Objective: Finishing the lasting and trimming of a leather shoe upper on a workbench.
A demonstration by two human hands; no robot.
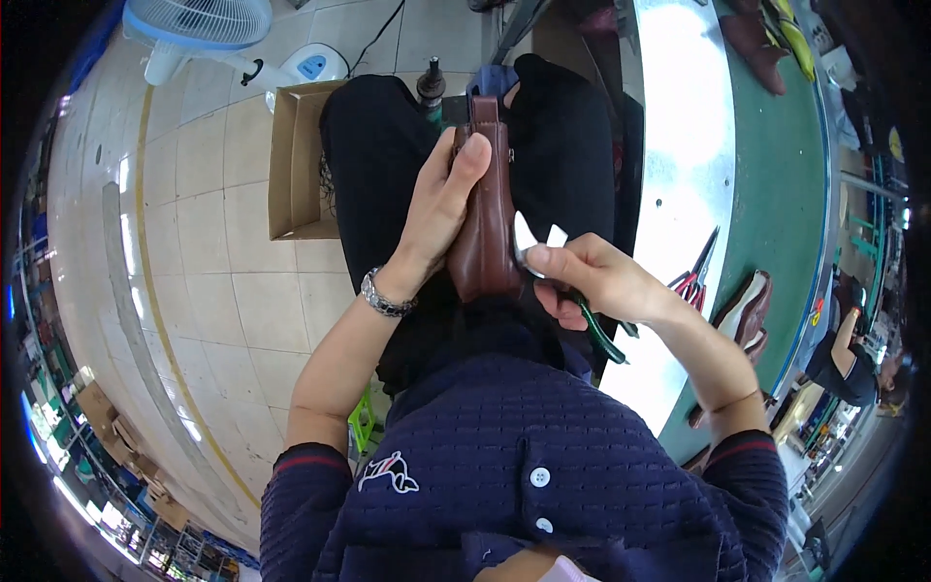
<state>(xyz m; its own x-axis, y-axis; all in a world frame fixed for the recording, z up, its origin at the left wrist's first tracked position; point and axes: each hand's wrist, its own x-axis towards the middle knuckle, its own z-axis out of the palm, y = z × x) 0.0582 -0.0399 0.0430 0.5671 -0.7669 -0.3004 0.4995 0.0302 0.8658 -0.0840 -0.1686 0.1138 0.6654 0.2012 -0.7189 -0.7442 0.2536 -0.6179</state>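
A glossy brown leather shoe (483, 238) stands lengthwise between my knees, its narrow end away from me. My left hand (439, 209) is closed round its left side, thumb lying along the upper part. At the shoe's right side, near its close end, my right hand (592, 276) grips a green-handled hand tool (603, 335), which looks like pliers or nippers. Two bright white shapes (525, 233) show by the right thumb, against the shoe. Whether they are the tool's shiny jaws or a white piece I cannot tell. My right fingers partly hide the tool.
A cardboard box (291, 165) is left of my knees, near a metal post (432, 82) and a fan (199, 24). On my right runs a metal-edged green bench (776, 184) with red-handled tools (690, 284) and shoes (747, 310). Another person (849, 359) is at far right.
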